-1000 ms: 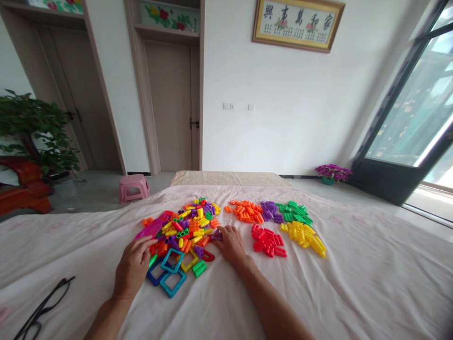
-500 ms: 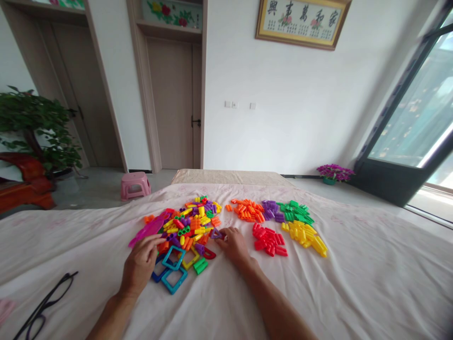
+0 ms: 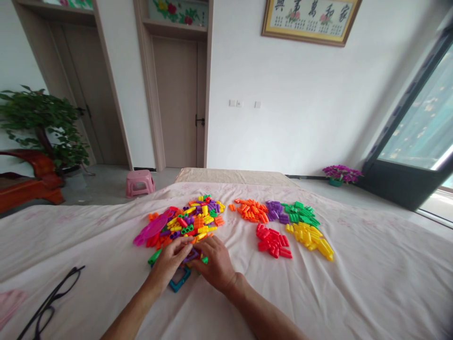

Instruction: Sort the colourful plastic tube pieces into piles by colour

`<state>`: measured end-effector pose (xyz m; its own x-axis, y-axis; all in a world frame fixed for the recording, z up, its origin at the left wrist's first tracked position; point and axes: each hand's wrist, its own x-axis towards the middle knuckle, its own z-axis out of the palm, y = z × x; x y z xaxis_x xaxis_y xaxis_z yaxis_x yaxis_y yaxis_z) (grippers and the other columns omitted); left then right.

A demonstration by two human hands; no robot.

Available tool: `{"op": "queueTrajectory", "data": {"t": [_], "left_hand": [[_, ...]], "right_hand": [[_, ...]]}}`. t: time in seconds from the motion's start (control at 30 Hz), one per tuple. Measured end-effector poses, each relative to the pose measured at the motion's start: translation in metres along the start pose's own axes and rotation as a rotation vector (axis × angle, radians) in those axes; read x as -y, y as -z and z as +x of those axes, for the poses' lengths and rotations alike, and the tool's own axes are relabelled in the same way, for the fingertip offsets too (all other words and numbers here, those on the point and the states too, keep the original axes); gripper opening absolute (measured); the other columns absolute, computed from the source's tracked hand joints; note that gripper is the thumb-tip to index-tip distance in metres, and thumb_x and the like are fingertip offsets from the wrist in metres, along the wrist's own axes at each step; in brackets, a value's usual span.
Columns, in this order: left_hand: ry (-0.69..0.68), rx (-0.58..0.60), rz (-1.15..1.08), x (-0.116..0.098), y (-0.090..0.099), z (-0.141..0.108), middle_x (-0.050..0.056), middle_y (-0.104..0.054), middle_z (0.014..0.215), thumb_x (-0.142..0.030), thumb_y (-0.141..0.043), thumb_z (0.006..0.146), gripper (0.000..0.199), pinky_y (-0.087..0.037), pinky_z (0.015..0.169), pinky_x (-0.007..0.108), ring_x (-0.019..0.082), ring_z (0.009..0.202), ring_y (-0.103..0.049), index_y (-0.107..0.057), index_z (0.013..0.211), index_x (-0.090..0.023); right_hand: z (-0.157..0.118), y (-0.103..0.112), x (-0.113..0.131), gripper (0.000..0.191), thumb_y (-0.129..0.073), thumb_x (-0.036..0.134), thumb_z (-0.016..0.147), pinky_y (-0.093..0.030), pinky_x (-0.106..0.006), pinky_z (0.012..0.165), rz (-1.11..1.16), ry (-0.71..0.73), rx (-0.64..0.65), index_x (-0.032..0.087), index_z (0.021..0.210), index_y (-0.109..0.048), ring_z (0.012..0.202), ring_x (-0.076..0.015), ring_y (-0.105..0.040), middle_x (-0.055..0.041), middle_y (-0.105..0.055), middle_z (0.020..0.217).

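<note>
My left hand [image 3: 169,262] and my right hand [image 3: 215,262] meet at the near edge of a mixed pile of coloured plastic tube pieces [image 3: 200,219]. Between their closed fingertips is a small purple open-frame tile [image 3: 191,255], partly covered by the fingers. A teal square frame [image 3: 181,282] lies on the cloth just below; the hands hide most of the other frames. Left of the pile is a flat magenta piece [image 3: 154,229], and a green piece [image 3: 155,256] shows beside my left hand.
To the right lie sorted groups of tubes: orange [image 3: 251,211], purple [image 3: 277,211], green [image 3: 300,214], red [image 3: 273,243] and yellow [image 3: 310,237]. Black-framed glasses [image 3: 53,298] and pink fabric [image 3: 10,302] rest on the left of the cloth-covered surface [image 3: 371,274]. Beyond stands a pink stool [image 3: 140,183].
My right hand has moved left and nearer with the purple frame. My left hand has come right to meet it, over the square frames. The view has shifted slightly.
</note>
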<state>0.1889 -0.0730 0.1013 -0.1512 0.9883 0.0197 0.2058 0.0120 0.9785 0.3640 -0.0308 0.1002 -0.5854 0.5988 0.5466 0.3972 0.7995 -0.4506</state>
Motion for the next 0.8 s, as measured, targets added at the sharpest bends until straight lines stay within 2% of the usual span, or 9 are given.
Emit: {"op": "queueTrajectory", "data": {"t": [0.1,0.2,0.27,0.4,0.5,0.57,0.7,0.8], "left_hand": [[0.004,-0.040,0.018,-0.002,0.015,0.003,0.010,-0.073,0.098,-0.055,-0.058,0.078,0.053,-0.050,0.060,0.027,0.022,0.084,-0.067,-0.068,0.111,-0.015],[0.019,-0.109,0.103,0.000,0.043,0.009,0.008,-0.073,0.089,-0.055,-0.059,0.077,0.056,-0.046,0.055,0.025,0.019,0.074,-0.065,-0.067,0.112,-0.013],[0.053,-0.111,0.133,0.005,0.064,0.012,0.008,-0.073,0.088,-0.056,-0.060,0.076,0.057,-0.043,0.052,0.024,0.018,0.071,-0.065,-0.067,0.112,-0.012],[0.145,-0.096,0.187,0.020,0.096,0.014,0.009,-0.074,0.088,-0.058,-0.061,0.073,0.058,-0.040,0.049,0.024,0.020,0.070,-0.065,-0.069,0.107,-0.011],[0.135,-0.117,0.260,0.032,0.110,0.015,0.009,-0.075,0.088,-0.057,-0.060,0.074,0.054,-0.047,0.058,0.026,0.023,0.079,-0.068,-0.070,0.103,-0.013],[0.077,-0.198,0.356,0.041,0.115,0.015,0.006,-0.075,0.090,-0.056,-0.058,0.077,0.049,-0.049,0.069,0.027,0.023,0.086,-0.068,-0.070,0.103,-0.016],[-0.018,-0.542,0.570,0.058,0.118,0.014,0.005,-0.074,0.101,-0.050,-0.050,0.083,0.041,-0.049,0.080,0.029,0.022,0.090,-0.067,-0.069,0.106,-0.023],[-0.029,-0.639,0.644,0.068,0.120,0.013,0.007,-0.073,0.106,-0.046,-0.046,0.084,0.042,-0.050,0.080,0.032,0.024,0.089,-0.067,-0.070,0.107,-0.021]], "right_hand": [[0.000,0.001,-0.009,0.034,-0.060,0.038,0.090,-0.044,-0.031,0.092,0.045,0.047,-0.011,0.027,0.122,-0.060,0.104,-0.0189,-0.057,-0.0049,-0.065,0.113],[-0.001,0.004,-0.034,0.024,-0.052,0.028,0.094,-0.045,-0.031,0.091,0.007,-0.064,-0.088,0.025,0.114,-0.065,0.102,-0.0184,-0.057,-0.0055,-0.066,0.109],[-0.002,0.004,-0.053,0.026,-0.051,0.018,0.092,-0.045,-0.031,0.092,-0.057,-0.165,-0.114,0.025,0.110,-0.067,0.104,-0.0184,-0.056,-0.0052,-0.065,0.111],[-0.005,0.001,-0.074,0.041,-0.055,0.007,0.083,-0.044,-0.030,0.095,-0.148,-0.249,-0.014,0.029,0.116,-0.066,0.113,-0.0190,-0.054,-0.0024,-0.062,0.124],[-0.005,-0.003,-0.077,0.043,-0.057,0.011,0.084,-0.042,-0.030,0.097,-0.176,-0.257,0.061,0.031,0.121,-0.064,0.115,-0.0193,-0.054,-0.0020,-0.060,0.128],[-0.003,-0.004,-0.075,0.038,-0.057,0.015,0.085,-0.042,-0.029,0.095,-0.190,-0.257,0.078,0.030,0.119,-0.064,0.112,-0.0188,-0.056,-0.0024,-0.061,0.125],[0.000,-0.003,-0.073,0.020,-0.058,0.021,0.087,-0.041,-0.027,0.088,-0.246,-0.249,0.104,0.026,0.105,-0.066,0.102,-0.0172,-0.059,-0.0026,-0.064,0.112],[-0.001,-0.001,-0.074,0.012,-0.059,0.024,0.088,-0.041,-0.027,0.084,-0.282,-0.274,0.090,0.024,0.098,-0.065,0.095,-0.0174,-0.060,-0.0036,-0.065,0.103]]}}
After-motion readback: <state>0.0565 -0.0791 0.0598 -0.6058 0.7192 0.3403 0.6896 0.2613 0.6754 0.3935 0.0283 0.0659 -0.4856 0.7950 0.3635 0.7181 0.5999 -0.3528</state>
